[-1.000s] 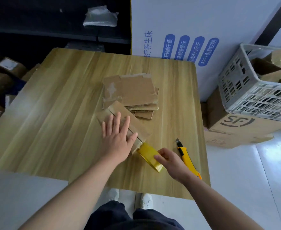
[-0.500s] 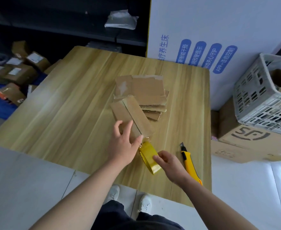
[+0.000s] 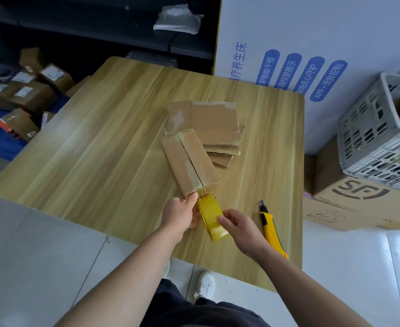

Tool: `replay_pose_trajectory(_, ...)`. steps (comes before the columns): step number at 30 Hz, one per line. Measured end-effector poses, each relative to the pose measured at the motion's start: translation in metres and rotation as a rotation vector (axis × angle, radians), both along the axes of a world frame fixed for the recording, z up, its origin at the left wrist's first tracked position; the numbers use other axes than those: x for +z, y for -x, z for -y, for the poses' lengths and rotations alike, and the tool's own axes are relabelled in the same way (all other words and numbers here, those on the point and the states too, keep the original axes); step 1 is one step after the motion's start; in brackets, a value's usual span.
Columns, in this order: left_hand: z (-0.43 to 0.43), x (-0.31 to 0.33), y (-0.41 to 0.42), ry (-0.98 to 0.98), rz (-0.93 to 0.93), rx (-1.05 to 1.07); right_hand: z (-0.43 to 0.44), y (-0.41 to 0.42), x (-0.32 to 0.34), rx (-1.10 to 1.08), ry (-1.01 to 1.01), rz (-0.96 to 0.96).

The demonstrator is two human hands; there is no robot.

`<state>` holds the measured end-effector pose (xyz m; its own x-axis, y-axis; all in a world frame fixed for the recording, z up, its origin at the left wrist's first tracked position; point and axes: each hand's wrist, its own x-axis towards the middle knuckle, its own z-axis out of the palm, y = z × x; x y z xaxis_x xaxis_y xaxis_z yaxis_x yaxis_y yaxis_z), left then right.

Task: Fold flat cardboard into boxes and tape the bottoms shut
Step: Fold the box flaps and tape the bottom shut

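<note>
My right hand [image 3: 241,228] is curled round the yellow tape roll [image 3: 212,217], held back toward me so the strip runs taut off the box [image 3: 190,161]. Just left of it, my left hand [image 3: 181,213] grips the box's near end, thumb on the edge and fingers tucked out of sight, likely to pin the tape over the bottom seam. The utility knife [image 3: 271,230] lies right of my grip, handy for cutting. Beyond the box waits the stack of flat cardboard [image 3: 215,123].
</note>
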<state>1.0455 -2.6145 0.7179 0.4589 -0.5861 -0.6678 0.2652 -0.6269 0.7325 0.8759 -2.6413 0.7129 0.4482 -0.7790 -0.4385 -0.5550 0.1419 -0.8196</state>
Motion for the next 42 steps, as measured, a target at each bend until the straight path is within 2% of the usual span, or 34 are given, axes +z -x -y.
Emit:
replay_pose_trajectory(4,0.002,0.007,0.005,0.069,-0.231,0.039,0.003,0.003,0.0,-0.015,-0.014,0.03)
replay_pose_trajectory(11,-0.002,-0.003,0.021,0.079,-0.155,0.197,0.005,0.009,-0.007,0.033,0.026,0.033)
replay_pose_trajectory(13,-0.001,-0.006,0.022,0.082,-0.165,0.239,0.01,0.024,-0.019,-0.027,0.143,-0.078)
replay_pose_trajectory(15,0.0,-0.011,0.021,0.069,-0.169,0.265,0.017,0.047,-0.033,-0.118,0.233,-0.301)
replay_pose_trajectory(18,0.001,-0.016,0.018,0.068,-0.152,0.283,0.024,0.078,-0.052,-0.172,0.167,-0.643)
replay_pose_trajectory(20,0.001,-0.018,0.017,0.059,-0.137,0.266,0.024,0.089,-0.062,-0.144,0.105,-0.724)
replay_pose_trajectory(23,0.002,-0.016,0.01,0.053,-0.134,0.241,0.024,0.093,-0.067,-0.175,0.034,-0.611)
replay_pose_trajectory(27,0.008,-0.014,-0.004,0.025,-0.02,0.108,0.032,0.084,-0.06,-0.085,-0.008,-0.488)
replay_pose_trajectory(33,0.012,-0.015,-0.014,-0.02,0.006,0.007,0.052,0.061,-0.008,-0.069,0.088,-0.165)
replay_pose_trajectory(35,0.013,-0.015,-0.016,-0.022,-0.014,-0.013,0.058,0.054,0.015,-0.002,0.155,-0.104)
replay_pose_trajectory(38,0.016,-0.012,-0.019,-0.019,-0.037,-0.014,0.059,0.042,0.039,0.187,0.254,-0.163)
replay_pose_trajectory(42,0.017,-0.008,-0.021,-0.023,-0.063,-0.039,0.059,0.021,0.053,0.407,0.447,-0.415)
